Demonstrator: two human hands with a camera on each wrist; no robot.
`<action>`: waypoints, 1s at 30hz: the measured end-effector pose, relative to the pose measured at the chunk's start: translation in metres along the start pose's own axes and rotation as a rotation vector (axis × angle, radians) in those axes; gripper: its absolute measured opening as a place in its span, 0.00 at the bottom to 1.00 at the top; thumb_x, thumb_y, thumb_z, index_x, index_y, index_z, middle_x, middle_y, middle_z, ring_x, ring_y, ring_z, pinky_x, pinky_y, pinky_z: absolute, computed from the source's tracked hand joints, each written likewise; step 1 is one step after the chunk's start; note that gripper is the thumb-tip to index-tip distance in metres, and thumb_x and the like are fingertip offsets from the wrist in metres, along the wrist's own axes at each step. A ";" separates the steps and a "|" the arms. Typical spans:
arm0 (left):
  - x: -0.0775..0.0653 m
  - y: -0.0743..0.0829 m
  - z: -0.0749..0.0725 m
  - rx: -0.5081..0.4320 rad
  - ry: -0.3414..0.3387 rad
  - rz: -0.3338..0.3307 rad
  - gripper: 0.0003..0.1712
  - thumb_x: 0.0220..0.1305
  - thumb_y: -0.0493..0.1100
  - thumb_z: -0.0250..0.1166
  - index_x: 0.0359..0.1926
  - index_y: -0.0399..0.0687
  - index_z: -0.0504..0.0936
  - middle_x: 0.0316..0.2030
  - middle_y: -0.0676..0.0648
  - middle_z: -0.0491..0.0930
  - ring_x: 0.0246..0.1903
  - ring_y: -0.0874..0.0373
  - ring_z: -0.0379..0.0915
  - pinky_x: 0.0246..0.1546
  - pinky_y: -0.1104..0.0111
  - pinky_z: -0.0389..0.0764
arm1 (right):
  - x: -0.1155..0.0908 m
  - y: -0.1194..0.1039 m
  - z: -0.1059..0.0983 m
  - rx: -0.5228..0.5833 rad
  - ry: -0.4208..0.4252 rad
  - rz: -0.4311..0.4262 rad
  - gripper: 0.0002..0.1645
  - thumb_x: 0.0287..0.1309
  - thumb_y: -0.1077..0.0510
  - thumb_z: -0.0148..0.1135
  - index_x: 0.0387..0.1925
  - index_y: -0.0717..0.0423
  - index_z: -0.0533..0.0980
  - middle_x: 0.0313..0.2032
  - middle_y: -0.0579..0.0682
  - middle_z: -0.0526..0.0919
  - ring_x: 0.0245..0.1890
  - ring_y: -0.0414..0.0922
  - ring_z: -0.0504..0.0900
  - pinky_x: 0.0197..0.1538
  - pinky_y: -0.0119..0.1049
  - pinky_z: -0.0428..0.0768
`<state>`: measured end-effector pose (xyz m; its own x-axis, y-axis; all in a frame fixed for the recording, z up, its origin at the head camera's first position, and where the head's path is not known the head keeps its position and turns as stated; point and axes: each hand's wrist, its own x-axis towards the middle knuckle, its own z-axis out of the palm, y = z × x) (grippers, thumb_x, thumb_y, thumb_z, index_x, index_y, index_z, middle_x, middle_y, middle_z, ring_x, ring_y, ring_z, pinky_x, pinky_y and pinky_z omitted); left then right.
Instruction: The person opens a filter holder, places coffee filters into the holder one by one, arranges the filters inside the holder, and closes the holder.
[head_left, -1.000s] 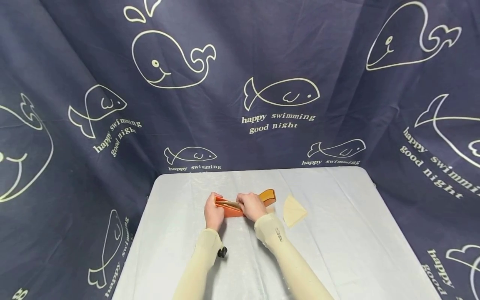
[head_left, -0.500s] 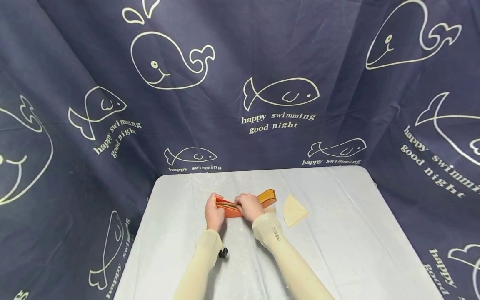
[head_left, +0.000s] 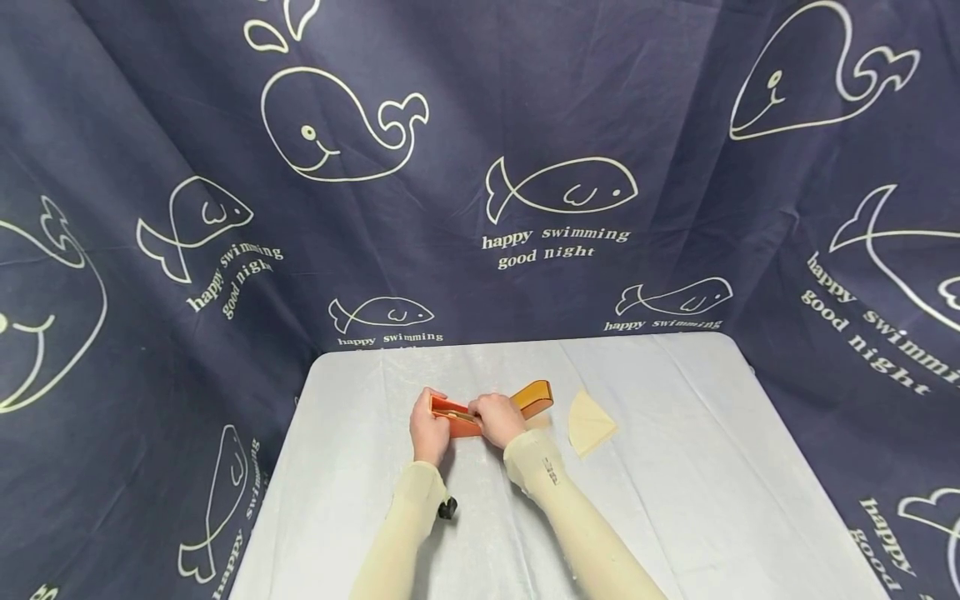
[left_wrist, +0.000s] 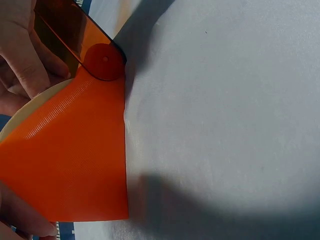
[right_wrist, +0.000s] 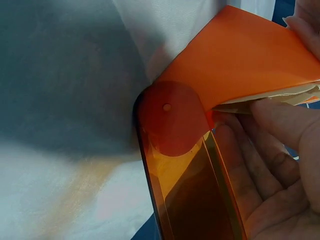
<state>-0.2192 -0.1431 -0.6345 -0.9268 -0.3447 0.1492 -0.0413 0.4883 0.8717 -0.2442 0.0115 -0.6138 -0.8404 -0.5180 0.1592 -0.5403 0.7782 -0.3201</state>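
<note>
An orange box for coffee filters sits near the table's middle. Its see-through amber lid is swung open to the right on a round hinge. My left hand grips the box's left end, thumb on the near side. Tan filter papers stand inside, their edges showing along the opening. My right hand is at the right part of that opening, beside the hinge. In the right wrist view its thumb lies against the papers, with the other fingertips partly hidden behind lid and papers.
One loose fan-shaped coffee filter lies flat on the white-covered table, right of the lid. A dark blue curtain with whale and fish prints hangs behind and at both sides. A small black item shows at the left cuff.
The filter papers have sunk lower into the box opening. My right hand has shifted slightly left and down with them. My left hand keeps its grip on the box.
</note>
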 end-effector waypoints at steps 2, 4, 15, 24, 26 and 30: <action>0.000 0.000 0.000 -0.002 0.001 -0.002 0.27 0.44 0.16 0.52 0.39 0.45 0.80 0.37 0.42 0.84 0.40 0.44 0.81 0.45 0.50 0.81 | 0.000 0.000 0.000 -0.001 -0.006 -0.002 0.07 0.60 0.61 0.71 0.28 0.46 0.86 0.30 0.43 0.88 0.31 0.44 0.85 0.38 0.38 0.83; 0.000 0.000 0.000 -0.002 0.003 -0.004 0.27 0.43 0.16 0.52 0.39 0.45 0.79 0.37 0.42 0.84 0.40 0.44 0.81 0.44 0.50 0.81 | -0.001 -0.001 0.000 0.001 -0.014 -0.002 0.07 0.60 0.62 0.71 0.28 0.46 0.86 0.30 0.43 0.88 0.31 0.44 0.85 0.39 0.38 0.83; 0.001 0.002 -0.001 0.009 0.002 -0.004 0.27 0.43 0.16 0.52 0.39 0.45 0.80 0.37 0.42 0.84 0.40 0.43 0.81 0.44 0.50 0.81 | 0.001 -0.001 -0.005 0.047 -0.053 -0.010 0.07 0.62 0.63 0.69 0.30 0.48 0.87 0.31 0.44 0.89 0.32 0.45 0.86 0.42 0.40 0.84; 0.001 -0.006 -0.004 -0.077 -0.096 -0.044 0.33 0.44 0.17 0.49 0.48 0.45 0.80 0.44 0.41 0.84 0.45 0.46 0.80 0.48 0.51 0.82 | -0.005 0.002 -0.018 0.080 -0.012 -0.056 0.06 0.61 0.64 0.68 0.34 0.50 0.87 0.33 0.46 0.89 0.35 0.46 0.87 0.45 0.42 0.84; 0.000 -0.009 -0.005 -0.096 -0.113 -0.052 0.36 0.44 0.17 0.49 0.53 0.45 0.79 0.47 0.42 0.84 0.47 0.47 0.79 0.50 0.52 0.81 | -0.008 0.003 -0.023 0.088 0.003 -0.057 0.06 0.61 0.64 0.68 0.35 0.50 0.86 0.34 0.47 0.88 0.36 0.47 0.87 0.46 0.43 0.84; -0.003 -0.008 -0.008 -0.156 -0.119 -0.049 0.43 0.45 0.17 0.51 0.64 0.47 0.74 0.56 0.44 0.80 0.54 0.48 0.78 0.58 0.52 0.78 | -0.013 0.005 -0.033 0.109 0.031 -0.062 0.06 0.62 0.64 0.68 0.38 0.52 0.87 0.36 0.48 0.88 0.38 0.47 0.87 0.47 0.43 0.84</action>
<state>-0.2133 -0.1523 -0.6381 -0.9632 -0.2629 0.0564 -0.0377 0.3397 0.9398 -0.2368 0.0340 -0.5864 -0.8072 -0.5517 0.2100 -0.5851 0.7006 -0.4084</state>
